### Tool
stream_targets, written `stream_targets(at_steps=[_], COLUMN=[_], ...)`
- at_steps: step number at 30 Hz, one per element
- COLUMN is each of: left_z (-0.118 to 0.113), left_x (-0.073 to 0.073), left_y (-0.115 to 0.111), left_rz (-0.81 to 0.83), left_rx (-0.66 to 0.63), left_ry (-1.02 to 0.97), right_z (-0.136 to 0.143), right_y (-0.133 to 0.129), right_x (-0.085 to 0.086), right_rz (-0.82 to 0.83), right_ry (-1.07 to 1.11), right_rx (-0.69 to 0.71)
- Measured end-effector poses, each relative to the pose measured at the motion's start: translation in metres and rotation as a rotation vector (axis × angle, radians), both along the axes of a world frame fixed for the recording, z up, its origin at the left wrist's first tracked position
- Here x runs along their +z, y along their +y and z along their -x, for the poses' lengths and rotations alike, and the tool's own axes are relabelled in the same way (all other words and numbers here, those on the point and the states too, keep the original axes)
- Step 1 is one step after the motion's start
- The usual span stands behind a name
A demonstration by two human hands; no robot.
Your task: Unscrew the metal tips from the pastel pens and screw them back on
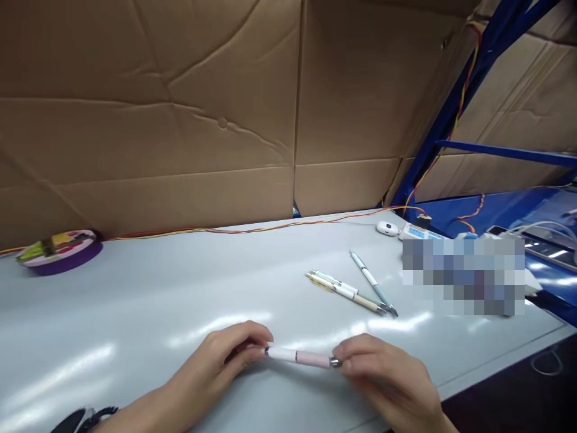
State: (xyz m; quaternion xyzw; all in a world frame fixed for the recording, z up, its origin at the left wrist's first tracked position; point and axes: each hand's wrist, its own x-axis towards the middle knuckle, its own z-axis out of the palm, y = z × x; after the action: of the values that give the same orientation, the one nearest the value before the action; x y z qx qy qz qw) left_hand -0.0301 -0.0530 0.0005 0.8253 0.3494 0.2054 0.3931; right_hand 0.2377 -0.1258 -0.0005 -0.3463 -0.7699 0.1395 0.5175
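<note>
A pink and white pen [313, 359] lies level between my two hands, just above the table near its front. My left hand [225, 355] pinches its white end, and the fingers cover that tip. At the other end, my right hand [387, 373] has thumb and fingers closed on the silver tip. Beyond them on the table rest several more pens: a cream and white pen [347, 293], a green and white pen [336, 281] right beside it, and a light blue and white pen [373, 282] set at an angle, their silver ends close together.
A purple round box [67, 261] stands at the back left of the grey table [157, 282]. A red and yellow cable [252, 227] runs along the back edge by the cardboard [180, 132]. At right are a power strip [419, 233], a blurred patch and a blue frame [444, 120].
</note>
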Motion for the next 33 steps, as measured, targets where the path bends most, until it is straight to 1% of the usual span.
stream_targets(at_steps=[3,7,9,14,16,23,29,33], left_z=[0.000,-0.001,-0.001,0.001,0.001,-0.002,-0.001,-0.002], left_x=[0.001,0.005,0.007,0.009,0.009,0.016,0.019,0.021], left_y=[-0.001,-0.001,-0.001,-0.003,-0.004,-0.004,-0.006,-0.006], left_rz=[0.025,0.048,0.066,0.112,0.109,0.107,0.127,0.130], left_rx=[0.000,-0.030,-0.054,-0.163,-0.182,-0.162,-0.148,-0.137], left_ry=[0.004,0.002,0.004,-0.003,0.000,0.055,0.090,0.100], right_z=[0.001,0.001,0.000,-0.001,-0.001,-0.001,0.000,0.000], right_y=[0.002,0.002,0.002,0.002,0.003,0.002,0.003,0.003], right_x=[-0.001,-0.006,-0.007,-0.007,-0.006,-0.008,-0.008,-0.008], right_rz=[0.019,0.056,0.063,0.055,0.060,0.082,0.033,0.061], right_ry=[-0.001,0.032,0.050,0.049,0.051,0.038,0.070,0.074], right_rx=[-0.003,-0.089,-0.107,-0.059,-0.045,-0.077,-0.008,-0.015])
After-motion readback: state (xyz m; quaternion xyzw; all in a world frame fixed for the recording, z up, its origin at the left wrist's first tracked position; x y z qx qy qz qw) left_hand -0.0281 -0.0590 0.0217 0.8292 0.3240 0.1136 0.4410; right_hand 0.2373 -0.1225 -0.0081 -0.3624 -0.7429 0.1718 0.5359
